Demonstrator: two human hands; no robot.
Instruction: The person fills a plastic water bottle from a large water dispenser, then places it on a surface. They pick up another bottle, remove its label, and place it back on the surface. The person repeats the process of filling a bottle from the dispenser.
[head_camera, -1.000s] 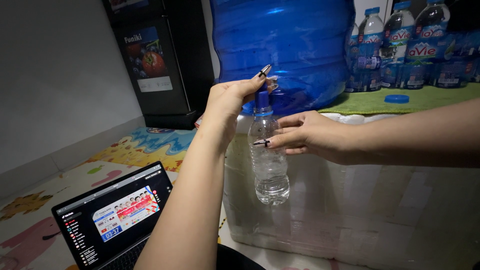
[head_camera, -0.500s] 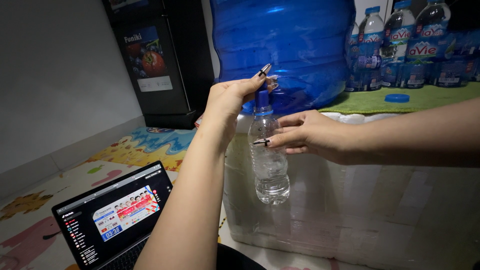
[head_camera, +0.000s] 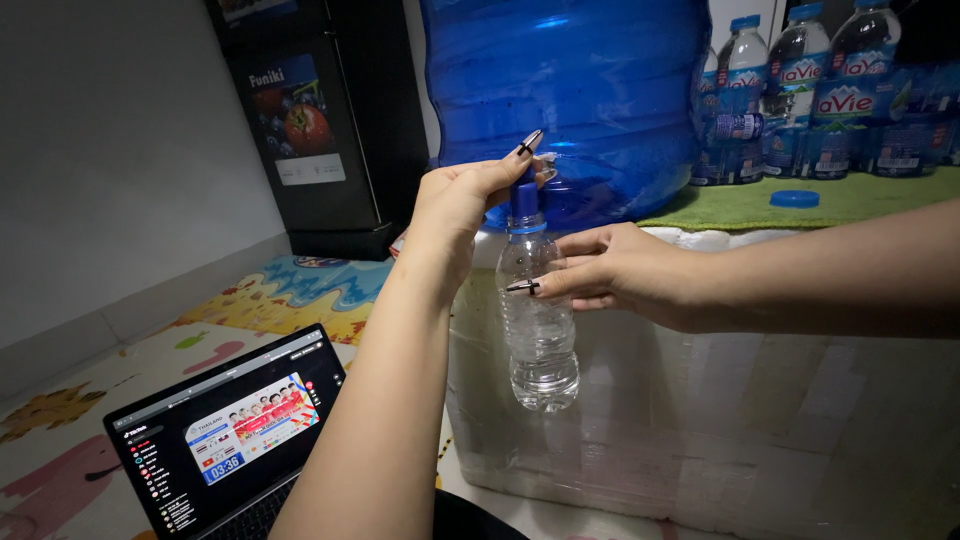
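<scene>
small clear bottle (head_camera: 538, 320) hung upright in mid-air, long axis vertical, in front of the big blue jug (head_camera: 570, 95). the right hand (head_camera: 620, 275) was clamped round its middle; the left hand (head_camera: 470, 195) pinched the blue cap (head_camera: 524, 205) from above. a laptop (head_camera: 225, 435) sat near left.

Laptop (head_camera: 225, 435) left of bottle (head_camera: 538, 310); jug (head_camera: 570, 95) behind.

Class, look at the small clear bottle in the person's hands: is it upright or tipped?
Upright. The small clear bottle hangs vertically, blue cap on top, the left hand at it, right hand round the body.
</scene>
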